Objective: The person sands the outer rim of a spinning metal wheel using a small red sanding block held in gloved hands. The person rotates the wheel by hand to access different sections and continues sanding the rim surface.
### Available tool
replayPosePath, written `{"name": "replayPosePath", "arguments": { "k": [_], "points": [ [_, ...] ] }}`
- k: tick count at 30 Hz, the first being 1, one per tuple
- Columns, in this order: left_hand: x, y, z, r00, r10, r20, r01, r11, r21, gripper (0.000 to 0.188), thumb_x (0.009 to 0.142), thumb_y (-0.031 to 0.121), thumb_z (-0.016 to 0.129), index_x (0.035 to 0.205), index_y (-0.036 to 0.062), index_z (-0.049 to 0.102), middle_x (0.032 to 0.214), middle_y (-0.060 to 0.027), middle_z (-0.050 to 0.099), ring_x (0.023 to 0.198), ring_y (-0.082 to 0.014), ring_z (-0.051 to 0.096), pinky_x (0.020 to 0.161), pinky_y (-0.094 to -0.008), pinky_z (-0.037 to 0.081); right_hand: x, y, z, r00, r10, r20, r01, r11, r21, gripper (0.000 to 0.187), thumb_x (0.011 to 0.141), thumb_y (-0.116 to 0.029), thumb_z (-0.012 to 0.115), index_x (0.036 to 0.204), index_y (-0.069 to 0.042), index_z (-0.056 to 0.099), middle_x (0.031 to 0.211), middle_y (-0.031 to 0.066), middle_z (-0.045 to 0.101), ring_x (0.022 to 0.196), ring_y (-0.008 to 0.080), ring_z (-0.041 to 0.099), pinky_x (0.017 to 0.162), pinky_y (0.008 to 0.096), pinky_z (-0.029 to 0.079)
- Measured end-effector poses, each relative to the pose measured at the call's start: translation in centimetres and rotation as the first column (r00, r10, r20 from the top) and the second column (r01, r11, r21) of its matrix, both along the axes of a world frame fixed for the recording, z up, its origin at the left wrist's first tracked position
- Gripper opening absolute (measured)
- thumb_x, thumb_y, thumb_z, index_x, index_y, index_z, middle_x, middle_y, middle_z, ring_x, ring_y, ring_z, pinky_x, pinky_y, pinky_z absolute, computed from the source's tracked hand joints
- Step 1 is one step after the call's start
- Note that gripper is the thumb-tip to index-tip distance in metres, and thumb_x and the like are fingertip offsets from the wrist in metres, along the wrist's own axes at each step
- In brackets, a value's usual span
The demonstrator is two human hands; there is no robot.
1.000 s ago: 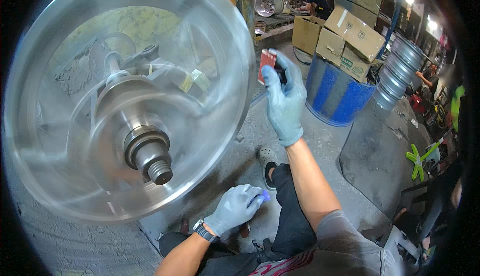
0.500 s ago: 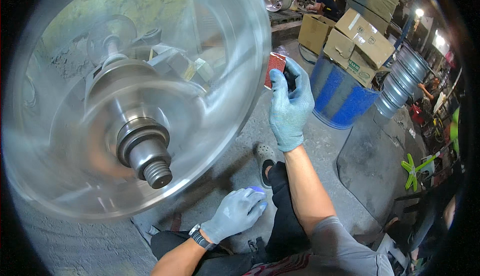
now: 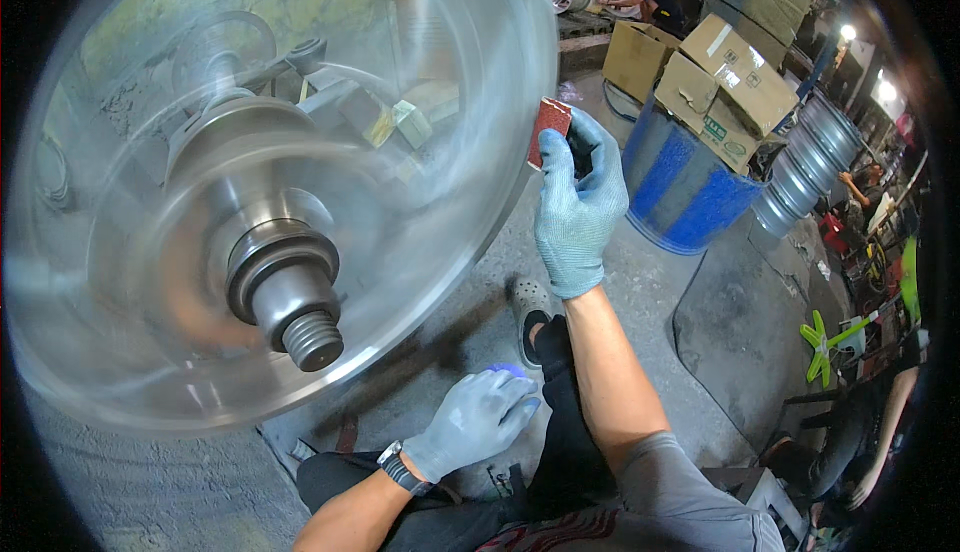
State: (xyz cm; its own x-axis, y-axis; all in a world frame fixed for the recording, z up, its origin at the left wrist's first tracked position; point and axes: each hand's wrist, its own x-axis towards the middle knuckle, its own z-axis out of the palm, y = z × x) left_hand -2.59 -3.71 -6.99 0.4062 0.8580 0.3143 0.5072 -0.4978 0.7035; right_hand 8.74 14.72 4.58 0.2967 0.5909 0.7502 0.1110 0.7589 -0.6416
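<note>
A large metal wheel rim point(image 3: 470, 282), blurred by spinning, fills the left side on a steel shaft with a threaded end point(image 3: 312, 340). At its right edge, my right hand point(image 3: 580, 197), in a grey-blue knit glove, pinches a red piece of sandpaper point(image 3: 550, 132). The sandpaper overlaps the rim's outer edge in view; whether it touches, I cannot tell. Lower down, my left hand point(image 3: 468, 424), gloved and wearing a wristwatch, lies over my lap with fingers curled. A small purple-blue thing point(image 3: 507, 368) peeks out past those fingers, mostly hidden.
Right of my right hand stands a blue-and-grey drum point(image 3: 665, 187) topped with cardboard boxes point(image 3: 725, 87). Beside it are stacked metal rims point(image 3: 812, 162). A dark mat point(image 3: 735, 327) covers floor at right. A person point(image 3: 655, 2) works at the back; another person point(image 3: 850, 442) is at lower right.
My right hand and the sandpaper stay almost in place at the rim's edge. The view has shifted slightly. The wheel keeps spinning, and more of the person at lower right shows.
</note>
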Motion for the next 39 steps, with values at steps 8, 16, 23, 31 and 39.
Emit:
{"name": "replayPosePath", "arguments": {
  "k": [8, 16, 23, 31, 39],
  "points": [
    [0.04, -0.11, 0.42, 1.000, 0.011, -0.009, -0.011, 1.000, 0.001, 0.026, 0.096, 0.022, 0.072, 0.118, 0.0084, 0.073, 0.097, -0.0183, 0.070, 0.090, -0.0400, 0.068, 0.079, -0.0508, 0.054, -0.11, 0.38, -0.15, 0.999, 0.024, -0.045, -0.024, 1.000, -0.001, 0.025, 0.104, -0.006, 0.070, 0.129, -0.001, 0.068, 0.111, 0.0069, 0.075, 0.091, 0.0100, 0.070, 0.080, 0.0263, 0.058],
    [-0.03, -0.10, 0.56, 1.000, 0.009, -0.015, -0.009, 1.000, -0.026, 0.024, 0.096, 0.022, 0.072, 0.116, 0.0086, 0.074, 0.099, -0.0184, 0.070, 0.091, -0.0400, 0.069, 0.080, -0.0504, 0.054, 0.03, 0.37, -0.11, 1.000, 0.007, -0.015, -0.007, 1.000, -0.008, 0.025, 0.105, -0.009, 0.070, 0.129, -0.001, 0.068, 0.110, 0.0069, 0.075, 0.090, 0.0098, 0.069, 0.080, 0.0262, 0.057],
    [0.07, -0.06, 0.33, 1.000, 0.010, -0.009, -0.010, 0.999, -0.034, 0.022, 0.096, 0.021, 0.071, 0.114, 0.0081, 0.074, 0.100, -0.0186, 0.070, 0.092, -0.0402, 0.069, 0.080, -0.0504, 0.054, 0.19, 0.47, -0.18, 1.000, 0.009, -0.012, -0.009, 1.000, -0.010, 0.025, 0.105, -0.010, 0.071, 0.129, -0.002, 0.068, 0.110, 0.0073, 0.075, 0.090, 0.0102, 0.069, 0.080, 0.0267, 0.058],
    [0.17, -0.09, 0.23, 1.000, 0.023, -0.001, -0.023, 1.000, -0.003, 0.021, 0.097, 0.021, 0.071, 0.114, 0.0089, 0.074, 0.095, -0.0183, 0.068, 0.088, -0.0400, 0.068, 0.078, -0.0506, 0.054, -0.03, 0.59, -0.40, 1.000, 0.004, -0.011, -0.003, 1.000, 0.014, 0.025, 0.105, -0.009, 0.071, 0.129, -0.002, 0.068, 0.113, 0.0083, 0.075, 0.099, 0.0131, 0.071, 0.086, 0.0292, 0.059],
    [0.12, -0.07, -0.05, 1.000, 0.022, -0.006, -0.022, 1.000, -0.013, 0.021, 0.097, 0.021, 0.071, 0.114, 0.0094, 0.073, 0.097, -0.0183, 0.069, 0.089, -0.0402, 0.068, 0.079, -0.0510, 0.054, 0.12, 0.30, -0.19, 0.998, 0.052, -0.027, -0.052, 0.998, -0.019, 0.026, 0.105, -0.009, 0.071, 0.130, -0.002, 0.067, 0.117, 0.0093, 0.074, 0.102, 0.0144, 0.071, 0.089, 0.0300, 0.059]
  ]
}}
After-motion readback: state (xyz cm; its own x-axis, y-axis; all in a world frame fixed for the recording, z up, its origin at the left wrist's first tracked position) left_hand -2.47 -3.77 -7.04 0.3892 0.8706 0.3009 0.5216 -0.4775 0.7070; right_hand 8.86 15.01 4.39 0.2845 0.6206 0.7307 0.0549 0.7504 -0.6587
